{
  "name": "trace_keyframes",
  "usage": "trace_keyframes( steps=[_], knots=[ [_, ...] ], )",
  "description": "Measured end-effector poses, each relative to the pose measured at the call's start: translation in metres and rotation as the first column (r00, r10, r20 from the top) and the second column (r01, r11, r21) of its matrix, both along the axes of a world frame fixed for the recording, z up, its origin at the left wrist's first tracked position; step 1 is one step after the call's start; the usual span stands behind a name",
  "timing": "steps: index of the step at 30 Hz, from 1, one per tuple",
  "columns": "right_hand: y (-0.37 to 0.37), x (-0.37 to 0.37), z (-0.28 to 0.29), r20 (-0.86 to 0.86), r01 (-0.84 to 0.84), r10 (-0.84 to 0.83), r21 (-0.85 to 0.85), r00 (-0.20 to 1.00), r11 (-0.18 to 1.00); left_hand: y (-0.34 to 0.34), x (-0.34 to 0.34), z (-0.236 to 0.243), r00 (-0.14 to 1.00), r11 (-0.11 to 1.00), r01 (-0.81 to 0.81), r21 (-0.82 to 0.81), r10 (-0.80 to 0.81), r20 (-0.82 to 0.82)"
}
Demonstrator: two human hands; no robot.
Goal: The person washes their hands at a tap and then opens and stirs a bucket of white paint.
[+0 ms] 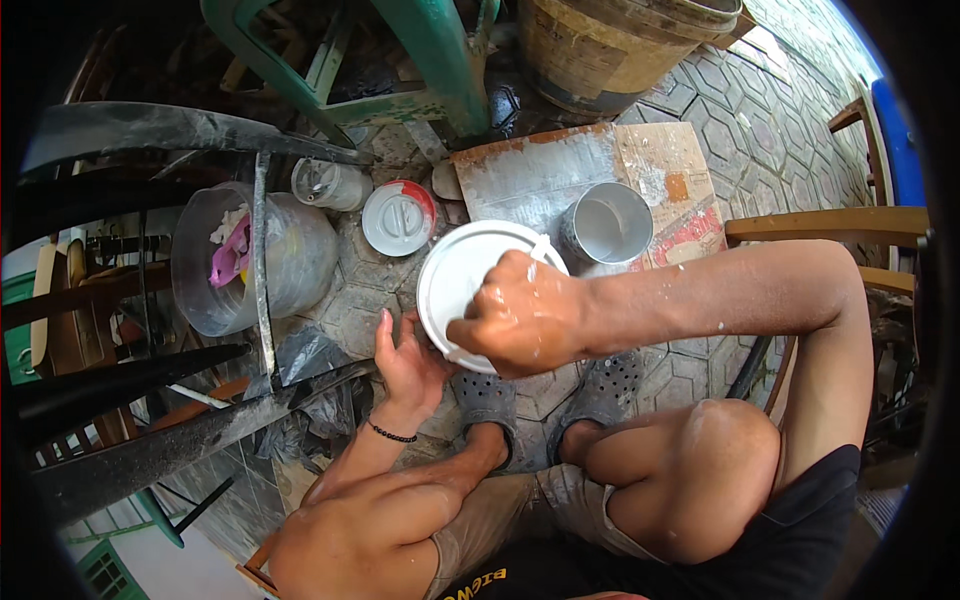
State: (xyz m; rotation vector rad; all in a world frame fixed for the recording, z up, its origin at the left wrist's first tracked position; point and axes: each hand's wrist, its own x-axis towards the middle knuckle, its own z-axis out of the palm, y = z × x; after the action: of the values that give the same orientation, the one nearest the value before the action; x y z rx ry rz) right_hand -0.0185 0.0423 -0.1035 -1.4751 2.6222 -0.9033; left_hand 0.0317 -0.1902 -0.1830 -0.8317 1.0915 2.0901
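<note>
A round white bucket [450, 280] filled with white matter or covered with a white top stands between my feet. My right hand [530, 312] is closed in a fist over it, with white smears on the knuckles. A narrow white strip [541, 246] sticks out at both sides of the fist, lying across the bucket; most of it is hidden by the fist. My left hand [412, 365] is at the bucket's near left side, thumb raised and fingers apart, with some fingers hidden by the rim. Whether it presses on the wall I cannot tell.
A grey metal can [606, 225] stands on paint-stained cardboard [535, 175]. Left of it are a red-and-white can [398, 218], a clear jar [330, 185] and a clear plastic tub [300, 265]. A green plastic chair [440, 60], a large bucket [620, 50] and dark chair frames [180, 445] surround the spot.
</note>
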Motion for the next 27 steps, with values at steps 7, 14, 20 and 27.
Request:
trace_keyframes(
  steps=[7,14,20,27],
  knots=[
    [0.010,0.039,0.012,-0.005,-0.072,0.072,0.013,0.997,0.997,-0.008,-0.026,-0.026,0.967,0.925,-0.038,-0.378,-0.061,-0.247],
    [0.045,0.075,0.023,0.094,-0.042,0.036,0.063,0.995,0.997,0.077,-0.096,-0.017,0.705,0.883,0.359,-0.302,-0.469,-0.532],
    [0.069,0.114,0.022,0.167,0.090,-0.102,0.077,0.981,0.993,0.147,-0.104,-0.067,0.703,0.737,0.670,-0.083,-0.667,-0.248],
    [0.082,0.134,0.033,0.166,0.212,-0.218,0.054,0.962,0.976,0.181,-0.102,-0.085,0.677,0.694,0.653,-0.304,-0.714,-0.176]
  ],
)
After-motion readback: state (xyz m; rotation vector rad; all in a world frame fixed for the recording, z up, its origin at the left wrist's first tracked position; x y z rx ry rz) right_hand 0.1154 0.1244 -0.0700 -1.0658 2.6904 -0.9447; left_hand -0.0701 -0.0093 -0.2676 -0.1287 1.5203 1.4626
